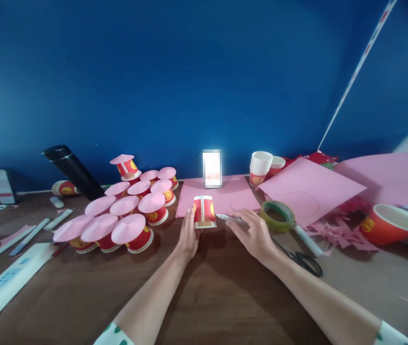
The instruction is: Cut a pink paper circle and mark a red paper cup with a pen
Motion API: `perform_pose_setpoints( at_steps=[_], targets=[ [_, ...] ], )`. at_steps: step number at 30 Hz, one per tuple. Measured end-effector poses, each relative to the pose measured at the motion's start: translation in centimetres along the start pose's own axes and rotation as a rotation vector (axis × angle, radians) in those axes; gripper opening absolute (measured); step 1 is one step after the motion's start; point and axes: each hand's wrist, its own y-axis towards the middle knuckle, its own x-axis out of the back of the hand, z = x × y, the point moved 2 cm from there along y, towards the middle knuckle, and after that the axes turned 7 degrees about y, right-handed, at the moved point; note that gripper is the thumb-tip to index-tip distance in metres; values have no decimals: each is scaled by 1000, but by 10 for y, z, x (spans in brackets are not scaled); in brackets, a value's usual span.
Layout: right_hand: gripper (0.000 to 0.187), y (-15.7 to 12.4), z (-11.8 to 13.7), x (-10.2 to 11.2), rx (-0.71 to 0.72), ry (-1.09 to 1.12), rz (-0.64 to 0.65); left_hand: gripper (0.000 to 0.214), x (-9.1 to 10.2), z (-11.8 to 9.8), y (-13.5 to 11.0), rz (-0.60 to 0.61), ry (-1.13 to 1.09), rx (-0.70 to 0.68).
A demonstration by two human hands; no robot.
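My left hand (pixel 188 235) is wrapped round the left side of a red paper cup (pixel 204 211) that stands upside down on the brown table, at the front edge of a pink paper sheet (pixel 221 195). My right hand (pixel 254 233) rests just right of the cup with its fingers closed on a thin pen-like tool (pixel 230 218) whose tip points toward the cup. A roll of green tape (pixel 277 215) lies beside my right hand, and scissors (pixel 302 258) lie under my right wrist.
Several upturned red cups with pink paper discs (pixel 132 218) crowd the left. A black flask (pixel 73 171) leans behind them. White cups (pixel 261 167), large pink sheets (pixel 308 189), pink scraps (pixel 336 232) and a tipped red cup (pixel 392 223) sit right. Rulers and a power strip (pixel 5 287) lie far left.
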Motion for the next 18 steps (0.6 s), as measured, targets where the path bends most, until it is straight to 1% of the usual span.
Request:
perform_pose_setpoints(
  at_steps=[3,6,9,11,14,18],
  targets=[
    [13,-2,0,-3,-15,11,12,30,1,0,1,63,-94,25],
    [12,-4,2,-6,-12,-34,-2,29,2,0,3,65,-99,51],
    [11,-5,5,-8,15,-111,-25,28,3,0,4,43,-101,71],
    [12,-5,7,-9,37,-133,-17,30,3,-1,4,32,-100,85],
    [12,-5,10,-10,71,-121,40,32,1,-5,3,29,-100,103],
    [16,-6,11,-12,91,-67,137,30,-3,-9,2,63,-126,92]
  ],
)
